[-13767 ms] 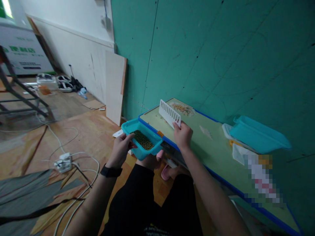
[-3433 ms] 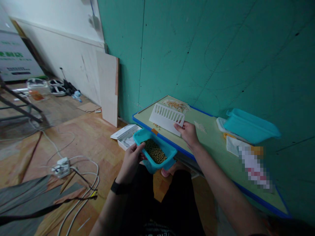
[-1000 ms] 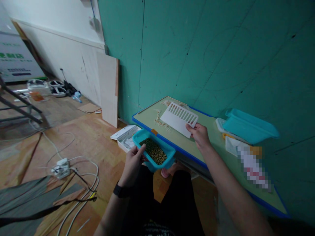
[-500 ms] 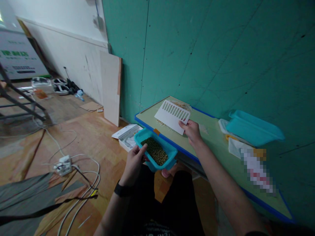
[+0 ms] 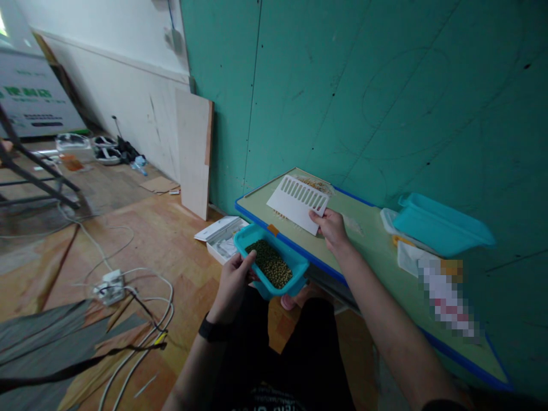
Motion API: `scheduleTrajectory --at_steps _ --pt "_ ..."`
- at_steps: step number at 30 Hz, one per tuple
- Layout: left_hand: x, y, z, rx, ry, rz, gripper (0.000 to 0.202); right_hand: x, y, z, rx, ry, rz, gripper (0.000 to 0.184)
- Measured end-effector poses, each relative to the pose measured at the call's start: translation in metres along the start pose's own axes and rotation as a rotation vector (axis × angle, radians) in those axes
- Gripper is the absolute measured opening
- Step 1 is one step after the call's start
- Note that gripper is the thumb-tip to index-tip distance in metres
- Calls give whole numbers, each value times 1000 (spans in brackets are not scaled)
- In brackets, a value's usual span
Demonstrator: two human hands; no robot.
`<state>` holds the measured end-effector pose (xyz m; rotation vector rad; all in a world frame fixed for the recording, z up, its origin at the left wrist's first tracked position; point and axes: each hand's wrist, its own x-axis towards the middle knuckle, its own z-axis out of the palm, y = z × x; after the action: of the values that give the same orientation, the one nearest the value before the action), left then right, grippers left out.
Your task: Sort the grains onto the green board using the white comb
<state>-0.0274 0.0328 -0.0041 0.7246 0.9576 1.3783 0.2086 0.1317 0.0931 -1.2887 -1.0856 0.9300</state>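
Note:
My left hand [image 5: 237, 278] is closed on the near-left rim of a turquoise plastic basin [image 5: 299, 264], its thumb over the edge. Inside lie small green beans [image 5: 265, 254] and paler tan ones [image 5: 280, 273]. My right hand [image 5: 333, 227] pinches the lower right corner of a flat white slotted card [image 5: 291, 206], with a row of long slots along its far side. The card is held over the pale green tabletop [image 5: 368, 257]. Yellowish beans [image 5: 314, 184] lie scattered behind it, and a few more [image 5: 280, 214] show at its near edge.
On the table's right stand another turquoise basin [image 5: 445, 224], a whitish lid [image 5: 409, 257] and a blurred-out packet [image 5: 449, 302]. A green wall [image 5: 342, 85] rises behind. An open white box [image 5: 222, 245] sits left of the basin; cables [image 5: 166, 285] and a power strip [image 5: 112, 285] lie on the floor.
My right hand and the slotted card have shifted very slightly left. My left hand and the basin stay where they were.

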Motion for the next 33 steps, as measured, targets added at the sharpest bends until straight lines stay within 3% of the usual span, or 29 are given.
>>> scheduleTrajectory --at_steps 8,22,33 --pt "-1 -2 -3 -15 -14 3 39 -3 -2 7 46 -36 37 54" --pt "-4 15 1 -78 70 -45 43 -14 -8 17 48 -104 73 52" --pt "2 24 4 -110 49 -37 40 -20 -10 18 52 -119 77 53"
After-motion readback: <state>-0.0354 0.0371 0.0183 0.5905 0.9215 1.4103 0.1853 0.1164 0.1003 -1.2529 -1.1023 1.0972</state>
